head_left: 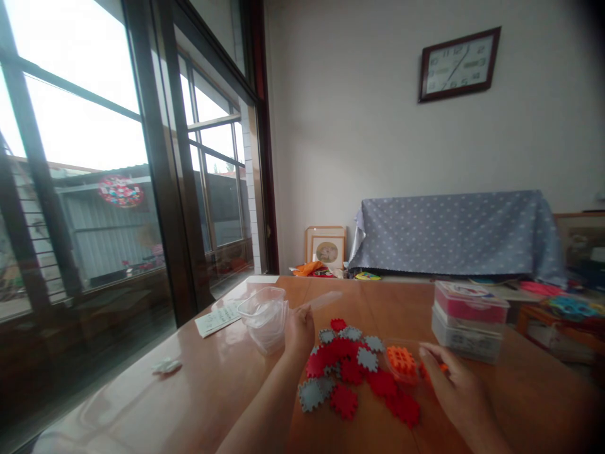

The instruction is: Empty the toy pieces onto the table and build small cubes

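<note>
My left hand [299, 329] is closed at the rim of a clear plastic tub [262, 321] on the table. A flat clear strip, perhaps a lid [325, 301], sticks out just beyond that hand. My right hand [449, 373] is closed on the edge of a small clear plastic box [394, 373], its fingers partly blurred. Orange toothed pieces [401, 359] lie in the box, and more orange shows by the right fingers. Between my hands lies a loose pile of red toothed pieces [344, 401] and grey toothed pieces [311, 395].
Two stacked clear boxes [467, 331], the upper one with red contents, stand on the right of the wooden table [198, 391]. A paper with writing [215, 321] and a small white item [166, 366] lie left. Glass doors [155, 157] border the left side.
</note>
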Tool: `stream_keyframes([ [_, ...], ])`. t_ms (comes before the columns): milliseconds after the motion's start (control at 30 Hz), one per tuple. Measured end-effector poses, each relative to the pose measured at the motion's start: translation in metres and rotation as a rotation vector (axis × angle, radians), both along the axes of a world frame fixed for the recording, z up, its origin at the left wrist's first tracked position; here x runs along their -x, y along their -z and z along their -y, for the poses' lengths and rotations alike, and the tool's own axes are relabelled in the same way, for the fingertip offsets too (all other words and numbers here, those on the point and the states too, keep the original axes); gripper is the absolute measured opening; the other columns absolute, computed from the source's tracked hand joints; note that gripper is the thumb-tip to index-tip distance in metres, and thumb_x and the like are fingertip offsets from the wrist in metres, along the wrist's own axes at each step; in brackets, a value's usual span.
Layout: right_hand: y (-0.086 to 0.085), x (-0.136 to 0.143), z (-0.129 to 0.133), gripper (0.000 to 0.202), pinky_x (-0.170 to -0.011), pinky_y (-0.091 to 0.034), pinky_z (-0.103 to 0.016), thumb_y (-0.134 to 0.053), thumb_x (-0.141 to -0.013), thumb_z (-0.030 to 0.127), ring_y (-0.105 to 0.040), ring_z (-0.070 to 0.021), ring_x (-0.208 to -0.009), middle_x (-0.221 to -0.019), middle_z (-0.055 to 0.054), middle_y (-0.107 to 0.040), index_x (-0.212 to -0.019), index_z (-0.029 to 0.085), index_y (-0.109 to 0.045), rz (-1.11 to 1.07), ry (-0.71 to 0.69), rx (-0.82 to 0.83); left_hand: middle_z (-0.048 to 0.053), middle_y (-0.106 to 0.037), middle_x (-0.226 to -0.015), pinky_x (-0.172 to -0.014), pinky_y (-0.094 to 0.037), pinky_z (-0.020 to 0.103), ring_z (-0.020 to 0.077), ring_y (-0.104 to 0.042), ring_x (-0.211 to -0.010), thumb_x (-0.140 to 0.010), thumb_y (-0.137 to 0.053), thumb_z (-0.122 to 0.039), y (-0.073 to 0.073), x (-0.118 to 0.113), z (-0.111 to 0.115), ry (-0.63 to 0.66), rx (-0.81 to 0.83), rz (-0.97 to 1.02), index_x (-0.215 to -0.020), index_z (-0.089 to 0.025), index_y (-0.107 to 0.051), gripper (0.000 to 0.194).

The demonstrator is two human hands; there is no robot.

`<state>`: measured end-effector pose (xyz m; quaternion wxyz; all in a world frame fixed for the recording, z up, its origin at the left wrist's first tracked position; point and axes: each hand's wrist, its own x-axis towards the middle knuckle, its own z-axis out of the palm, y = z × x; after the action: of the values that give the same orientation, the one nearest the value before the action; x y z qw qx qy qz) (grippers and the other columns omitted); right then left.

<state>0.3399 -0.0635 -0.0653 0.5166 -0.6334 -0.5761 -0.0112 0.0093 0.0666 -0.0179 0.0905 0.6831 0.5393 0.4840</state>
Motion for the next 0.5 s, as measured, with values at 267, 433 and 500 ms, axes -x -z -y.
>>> stream_keyframes([
  [267,0.001,0.002,-0.005,0.037,-0.090,-0.056,-0.035,-0.048,-0.093,0.056,-0.072,-0.0258,-0.099,-0.108,-0.004,-0.077,-0.103,0.027,-0.070,0.029,-0.036,-0.020,0.019,-0.073,-0.108,-0.097,-0.047,0.040,0.0299,-0.067,-0.110,-0.089,-0.048,-0.016,0.022,-0.023,-0.053,-0.080,0.239,-0.154,-0.100,-0.014,-0.074,0.028],
  [433,-0.004,0.004,-0.002,0.037,-0.083,-0.058,-0.031,-0.049,-0.093,0.056,-0.072,-0.0246,-0.096,-0.107,-0.002,-0.077,-0.105,0.029,-0.070,-0.006,0.013,0.011,0.026,-0.067,-0.117,-0.093,-0.050,0.043,0.0340,-0.067,-0.108,-0.083,-0.052,-0.010,0.032,-0.032,-0.070,-0.119,0.360,-0.266,-0.111,-0.007,-0.068,0.032],
  [500,-0.008,0.005,0.000,0.037,-0.082,-0.058,-0.030,-0.049,-0.093,0.056,-0.073,-0.0244,-0.095,-0.107,-0.002,-0.077,-0.104,0.029,-0.071,-0.021,0.022,0.008,0.030,-0.059,-0.130,-0.093,-0.050,0.044,0.0354,-0.066,-0.109,-0.083,-0.052,-0.008,0.034,-0.036,-0.071,-0.134,0.375,-0.305,-0.117,-0.004,-0.065,0.037],
])
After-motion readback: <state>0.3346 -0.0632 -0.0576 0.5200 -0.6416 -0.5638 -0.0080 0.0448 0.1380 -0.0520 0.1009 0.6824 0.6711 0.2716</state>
